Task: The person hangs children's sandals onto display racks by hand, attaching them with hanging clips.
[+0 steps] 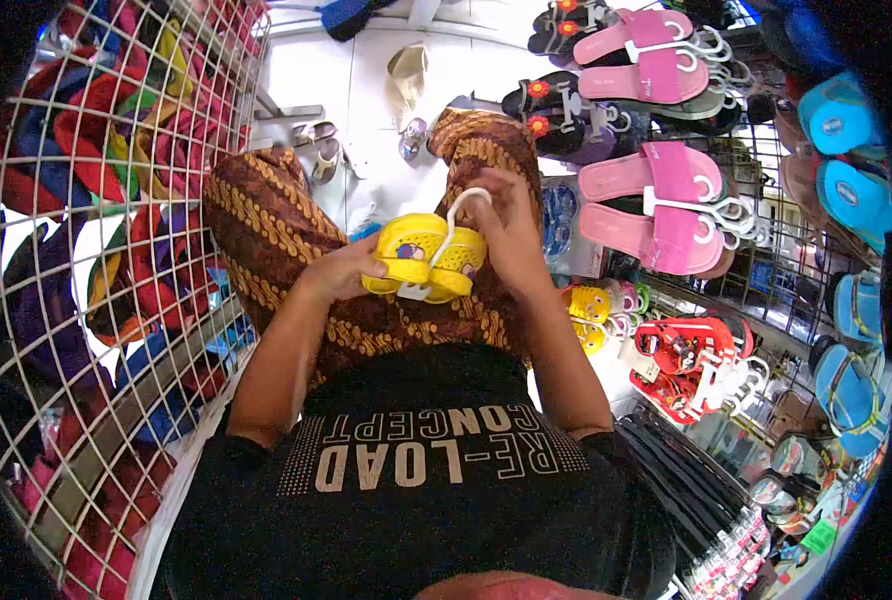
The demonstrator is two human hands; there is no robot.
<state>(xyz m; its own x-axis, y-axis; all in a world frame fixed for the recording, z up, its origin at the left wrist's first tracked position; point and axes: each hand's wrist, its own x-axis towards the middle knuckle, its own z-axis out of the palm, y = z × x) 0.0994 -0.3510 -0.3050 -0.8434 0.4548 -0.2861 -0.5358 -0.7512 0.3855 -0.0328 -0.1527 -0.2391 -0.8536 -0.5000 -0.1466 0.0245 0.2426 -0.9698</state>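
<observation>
A pair of small yellow clogs [406, 240] with holes and a cartoon badge on each is held above my lap. My left hand [342, 270] grips the left clog at its side, thumb on top. A white plastic shoe hanger [450, 226] runs between the two clogs, its curved hook rising toward the upper right. My right hand [512, 236] is closed around the hook end, fingers bent; part of its grip is hidden. Beneath the clogs are my brown patterned trousers [366, 340].
On the left stands a wire grid [116, 200] with colourful goods behind it. To the right, pink sandals [656, 235], red sandals [681, 365] and blue flip-flops [851, 205] hang on racks. A beige object [407, 75] lies on the white tiled floor [361, 85].
</observation>
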